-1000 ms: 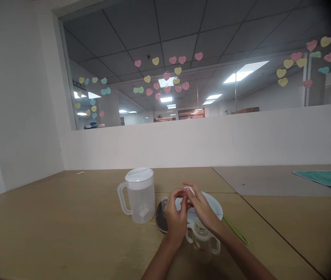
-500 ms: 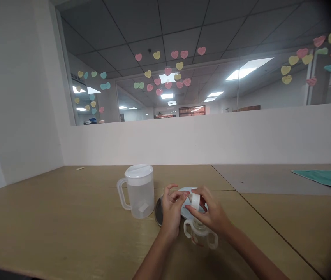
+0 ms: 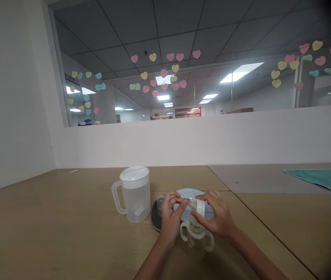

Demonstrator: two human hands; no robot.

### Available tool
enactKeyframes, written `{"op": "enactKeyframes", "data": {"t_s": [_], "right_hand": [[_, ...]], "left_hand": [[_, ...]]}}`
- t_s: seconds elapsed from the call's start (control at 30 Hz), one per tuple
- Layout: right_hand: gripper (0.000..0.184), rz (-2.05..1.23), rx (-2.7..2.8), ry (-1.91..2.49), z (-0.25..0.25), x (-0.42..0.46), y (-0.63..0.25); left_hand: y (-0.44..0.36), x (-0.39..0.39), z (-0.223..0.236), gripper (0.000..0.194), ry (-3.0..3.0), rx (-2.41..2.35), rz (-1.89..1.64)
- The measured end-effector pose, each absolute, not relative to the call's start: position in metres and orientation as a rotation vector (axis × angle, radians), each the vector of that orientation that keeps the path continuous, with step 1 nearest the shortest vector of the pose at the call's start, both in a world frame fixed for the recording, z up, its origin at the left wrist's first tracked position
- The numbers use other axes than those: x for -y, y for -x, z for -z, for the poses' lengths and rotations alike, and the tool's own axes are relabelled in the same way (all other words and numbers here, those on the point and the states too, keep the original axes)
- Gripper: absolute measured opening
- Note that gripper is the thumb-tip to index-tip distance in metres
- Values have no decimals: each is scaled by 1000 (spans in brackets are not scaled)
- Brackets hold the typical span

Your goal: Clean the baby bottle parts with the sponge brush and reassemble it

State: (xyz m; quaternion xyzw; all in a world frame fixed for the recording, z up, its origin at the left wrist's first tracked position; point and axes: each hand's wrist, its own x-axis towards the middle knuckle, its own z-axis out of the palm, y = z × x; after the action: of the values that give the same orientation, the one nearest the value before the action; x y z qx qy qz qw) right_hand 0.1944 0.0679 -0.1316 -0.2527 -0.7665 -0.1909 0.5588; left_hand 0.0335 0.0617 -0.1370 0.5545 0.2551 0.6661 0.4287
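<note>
My left hand [image 3: 169, 217] and my right hand [image 3: 218, 218] meet over a clear baby bottle with two white handles [image 3: 196, 237] that stands upright on the wooden table [image 3: 66, 229]. My right hand pinches a white collar ring with a teat [image 3: 198, 207] just above the bottle's mouth. My left hand's fingertips are closed on the teat's tip. A pale blue plate [image 3: 190, 193] lies behind my hands, and a dark round lid [image 3: 155, 216] lies left of them.
A translucent jug with a white lid and handle [image 3: 132, 194] stands left of the hands. A teal cloth [image 3: 323, 178] lies at the far right. A white partition wall runs behind the table. Heart stickers dot the glass above.
The collar ring with the teat has come down from in front of the plate to just above the bottle's mouth. Both hands dropped slightly, and the camera shifted a little to the right.
</note>
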Motion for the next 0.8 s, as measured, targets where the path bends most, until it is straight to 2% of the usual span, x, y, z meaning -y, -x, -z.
{"op": "enactKeyframes", "data": {"t_s": [0.2, 0.33, 0.47, 0.57, 0.8], "right_hand": [[17, 308, 1709, 714, 145, -72, -195], [23, 78, 1642, 784, 172, -76, -196], [30, -70, 1619, 691, 193, -76, -189], [31, -5, 1650, 602, 198, -75, -180], [27, 102, 1698, 650, 201, -72, -174]], "left_hand": [[-38, -71, 145, 32, -1575, -745, -1628], [-27, -72, 172, 34, -1909, -813, -1624], [-13, -78, 208, 50, -2315, -856, -1533], [-13, -81, 220, 59, -2451, -927, -1533], [-19, -75, 218, 58, -2582, -927, -1605]]}}
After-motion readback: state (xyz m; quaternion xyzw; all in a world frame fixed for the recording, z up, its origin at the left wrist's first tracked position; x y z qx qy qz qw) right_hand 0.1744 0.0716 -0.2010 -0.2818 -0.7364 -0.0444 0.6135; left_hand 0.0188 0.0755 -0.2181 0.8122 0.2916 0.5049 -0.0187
